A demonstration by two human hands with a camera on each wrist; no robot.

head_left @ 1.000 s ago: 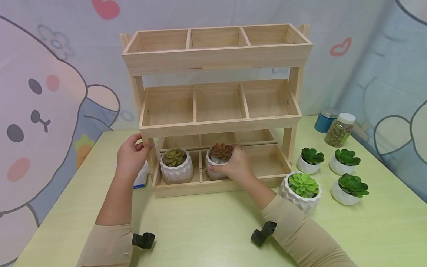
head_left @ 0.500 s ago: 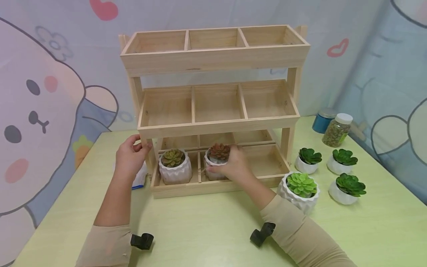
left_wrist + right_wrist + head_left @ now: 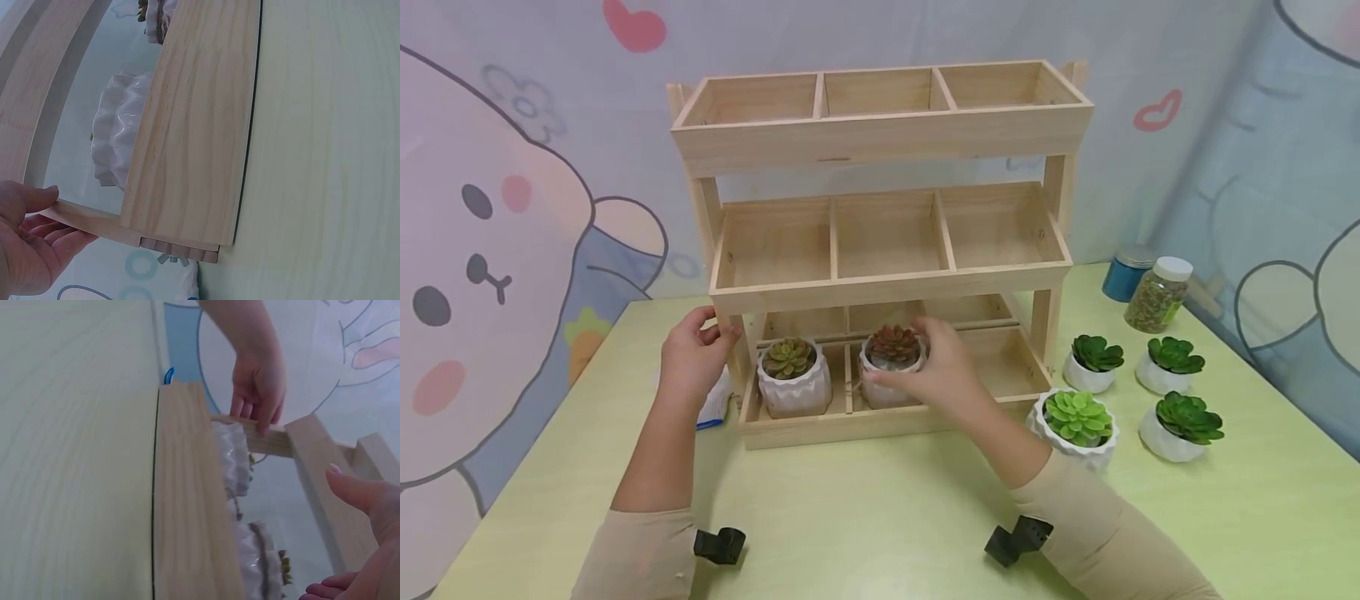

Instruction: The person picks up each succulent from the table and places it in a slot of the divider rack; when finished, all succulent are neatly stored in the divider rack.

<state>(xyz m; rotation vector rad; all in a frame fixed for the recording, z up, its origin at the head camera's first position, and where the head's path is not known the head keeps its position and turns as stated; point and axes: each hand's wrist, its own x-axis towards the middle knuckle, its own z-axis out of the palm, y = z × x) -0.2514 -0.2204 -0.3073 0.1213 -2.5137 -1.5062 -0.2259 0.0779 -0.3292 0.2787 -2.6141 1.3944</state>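
In the head view, my left hand (image 3: 695,354) holds the left post of a three-tier wooden plant stand (image 3: 880,142). The left wrist view shows its thumb and fingers on either side of that post (image 3: 94,220). A reddish succulent in a white ribbed pot (image 3: 887,398) sits in the bottom tier's middle compartment. Around the pot's right side is my right hand (image 3: 951,371), thumb and fingers spread apart. In the right wrist view this hand's thumb stands away from the pots. A yellow-green succulent in a matching pot (image 3: 795,395) fills the bottom left compartment.
Right of the stand is a bright green succulent in a white pot (image 3: 1078,419), near several smaller dark green ones (image 3: 1183,425). A blue jar (image 3: 1126,279) and a white-lidded jar of granules (image 3: 1156,302) stand behind. A white cloth item with blue edging (image 3: 715,400) lies left.
My right hand's fingers have loosened from the reddish succulent's pot, and the hand and forearm have shifted slightly right. The pot stays in the middle compartment. My left hand keeps its hold on the post.
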